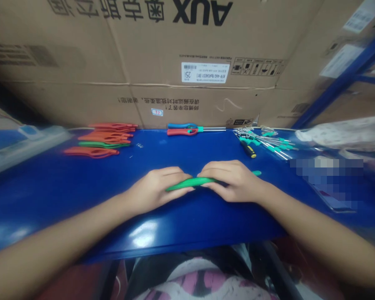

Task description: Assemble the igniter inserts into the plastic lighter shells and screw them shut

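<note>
A green lighter handle (192,182) is held level between my two hands above the blue table. My left hand (158,187) is closed round its left end, thumb below and fingers on top. At its middle and right part, my right hand (233,181) grips it the same way and hides much of it. A teal tip (256,172) shows beyond the right hand's knuckles. Behind the hands lie a blue long-necked lighter (181,126) and a red long-necked lighter (181,132), side by side with metal tubes pointing right.
Orange-red handle shells (92,152) and a green shell (104,144) lie at the back left. Metal tubes with teal parts (273,143) are heaped at the back right beside a black-and-yellow screwdriver (248,149). A cardboard sheet (156,54) stands behind the blue table (187,233).
</note>
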Demonstrator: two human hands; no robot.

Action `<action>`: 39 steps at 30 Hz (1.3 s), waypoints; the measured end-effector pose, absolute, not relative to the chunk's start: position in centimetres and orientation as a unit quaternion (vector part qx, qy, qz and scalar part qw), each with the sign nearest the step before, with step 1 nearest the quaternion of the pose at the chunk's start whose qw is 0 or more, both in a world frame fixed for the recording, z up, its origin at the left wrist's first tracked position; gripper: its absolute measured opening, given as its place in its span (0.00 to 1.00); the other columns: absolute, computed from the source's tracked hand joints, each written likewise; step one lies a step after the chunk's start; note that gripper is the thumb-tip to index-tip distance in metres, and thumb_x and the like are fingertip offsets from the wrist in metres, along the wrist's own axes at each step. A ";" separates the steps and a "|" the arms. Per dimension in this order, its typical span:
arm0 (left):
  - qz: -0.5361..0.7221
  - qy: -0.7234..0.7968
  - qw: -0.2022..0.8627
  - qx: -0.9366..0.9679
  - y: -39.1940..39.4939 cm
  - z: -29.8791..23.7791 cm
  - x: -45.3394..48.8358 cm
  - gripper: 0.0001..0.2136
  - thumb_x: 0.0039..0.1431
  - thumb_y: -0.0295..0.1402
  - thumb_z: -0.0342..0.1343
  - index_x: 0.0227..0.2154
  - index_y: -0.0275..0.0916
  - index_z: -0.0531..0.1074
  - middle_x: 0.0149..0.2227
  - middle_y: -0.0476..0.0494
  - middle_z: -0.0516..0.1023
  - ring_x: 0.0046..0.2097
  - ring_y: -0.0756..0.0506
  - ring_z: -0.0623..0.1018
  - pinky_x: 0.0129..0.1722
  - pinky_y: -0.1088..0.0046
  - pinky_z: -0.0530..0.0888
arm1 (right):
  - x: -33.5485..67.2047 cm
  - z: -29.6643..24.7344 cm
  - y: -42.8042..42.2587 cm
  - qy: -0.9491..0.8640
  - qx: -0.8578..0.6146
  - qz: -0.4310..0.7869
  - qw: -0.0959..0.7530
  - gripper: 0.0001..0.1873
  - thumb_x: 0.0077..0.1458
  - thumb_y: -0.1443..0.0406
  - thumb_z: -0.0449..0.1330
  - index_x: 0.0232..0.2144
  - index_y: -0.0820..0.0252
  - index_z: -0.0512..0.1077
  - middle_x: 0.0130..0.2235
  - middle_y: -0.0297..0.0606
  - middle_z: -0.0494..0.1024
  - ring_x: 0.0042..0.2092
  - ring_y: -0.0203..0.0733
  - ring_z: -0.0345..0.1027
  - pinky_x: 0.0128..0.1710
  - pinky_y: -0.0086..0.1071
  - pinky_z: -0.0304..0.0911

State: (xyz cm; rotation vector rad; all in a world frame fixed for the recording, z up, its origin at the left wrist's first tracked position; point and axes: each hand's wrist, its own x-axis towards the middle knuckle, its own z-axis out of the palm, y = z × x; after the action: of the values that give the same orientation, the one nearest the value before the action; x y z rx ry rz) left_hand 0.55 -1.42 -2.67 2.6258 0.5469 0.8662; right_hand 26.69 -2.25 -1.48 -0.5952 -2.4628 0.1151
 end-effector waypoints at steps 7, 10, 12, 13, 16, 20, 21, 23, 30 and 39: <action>0.290 0.201 0.158 0.922 -1.0 -2.9 0.7 0.10 0.66 0.32 0.57 0.47 0.34 0.76 0.38 0.43 0.79 0.38 0.49 0.79 0.41 0.77 0.74 | 26.3 -2.1 -1.7 -0.916 -0.262 0.113 0.280 0.08 0.66 0.65 0.57 0.39 0.60 0.76 0.37 0.37 0.80 0.38 0.37 0.74 0.37 0.29 0.65; 0.283 0.204 0.160 0.923 -0.3 -2.8 0.4 0.10 0.66 0.32 0.57 0.47 0.34 0.77 0.39 0.42 0.80 0.39 0.49 0.79 0.42 0.77 0.75 | 26.8 -1.9 -1.2 -0.916 -0.290 0.114 0.252 0.09 0.65 0.63 0.58 0.42 0.59 0.76 0.41 0.38 0.81 0.41 0.38 0.75 0.39 0.29 0.65; 0.288 0.203 0.152 0.923 0.0 -2.7 0.2 0.10 0.66 0.32 0.58 0.47 0.34 0.77 0.39 0.42 0.80 0.39 0.49 0.79 0.42 0.77 0.75 | 27.3 -1.6 -0.9 -0.918 -0.310 0.087 0.233 0.09 0.64 0.61 0.60 0.42 0.59 0.77 0.40 0.38 0.81 0.40 0.39 0.75 0.38 0.29 0.64; 0.293 0.203 0.145 0.923 0.1 -2.7 0.1 0.11 0.66 0.32 0.58 0.47 0.34 0.77 0.40 0.42 0.80 0.39 0.49 0.79 0.42 0.77 0.75 | 27.6 -1.4 -0.8 -0.917 -0.319 0.071 0.227 0.09 0.63 0.60 0.61 0.40 0.59 0.77 0.38 0.38 0.81 0.38 0.39 0.75 0.37 0.30 0.64; 0.299 0.198 0.127 0.925 0.2 -2.4 -0.2 0.11 0.65 0.32 0.59 0.48 0.34 0.76 0.40 0.42 0.80 0.40 0.49 0.79 0.43 0.77 0.75 | 28.3 -1.1 -0.6 -0.918 -0.326 0.033 0.222 0.11 0.62 0.57 0.62 0.35 0.60 0.76 0.32 0.36 0.80 0.33 0.38 0.73 0.34 0.30 0.61; 0.265 0.216 0.132 0.931 0.4 -2.0 -0.3 0.12 0.68 0.33 0.55 0.49 0.35 0.75 0.42 0.41 0.79 0.41 0.48 0.79 0.44 0.75 0.75 | 28.4 -1.2 -0.4 -0.927 -0.303 -0.019 0.221 0.16 0.64 0.55 0.60 0.32 0.61 0.75 0.29 0.36 0.77 0.31 0.39 0.70 0.34 0.31 0.59; 0.250 0.228 0.130 0.932 0.4 -2.0 -0.2 0.12 0.69 0.34 0.54 0.49 0.35 0.75 0.42 0.41 0.79 0.42 0.47 0.79 0.45 0.74 0.75 | 28.4 -1.4 -0.4 -0.928 -0.301 -0.026 0.219 0.16 0.64 0.55 0.59 0.32 0.61 0.75 0.29 0.36 0.77 0.31 0.39 0.70 0.34 0.32 0.59; 0.218 0.253 0.120 0.935 0.3 -2.2 -0.1 0.13 0.70 0.36 0.52 0.50 0.36 0.74 0.42 0.41 0.78 0.43 0.46 0.79 0.44 0.72 0.75 | 28.2 -1.7 -0.3 -0.929 -0.302 -0.029 0.214 0.17 0.65 0.54 0.58 0.32 0.61 0.75 0.29 0.36 0.77 0.31 0.39 0.70 0.34 0.32 0.59; 0.159 0.295 0.088 0.938 -0.6 -3.3 0.6 0.15 0.71 0.41 0.49 0.52 0.40 0.73 0.43 0.44 0.79 0.43 0.45 0.80 0.40 0.71 0.76 | 27.5 -2.3 -0.4 -0.935 -0.288 -0.012 0.207 0.16 0.65 0.54 0.58 0.34 0.60 0.76 0.32 0.36 0.80 0.33 0.40 0.72 0.37 0.33 0.61; 0.221 0.332 0.034 0.917 1.0 -2.8 -0.6 0.14 0.69 0.40 0.52 0.47 0.38 0.76 0.40 0.43 0.80 0.39 0.45 0.80 0.37 0.72 0.75 | 30.1 -1.0 1.4 -0.900 -0.391 -0.055 0.182 0.20 0.59 0.54 0.64 0.49 0.58 0.74 0.49 0.45 0.78 0.50 0.51 0.68 0.50 0.43 0.60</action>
State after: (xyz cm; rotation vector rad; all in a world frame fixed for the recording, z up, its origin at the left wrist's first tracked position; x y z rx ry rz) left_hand -0.57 1.00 -2.77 2.8192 1.0200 0.6798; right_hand 30.09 1.35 -1.02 -1.1046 -2.5419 -0.1552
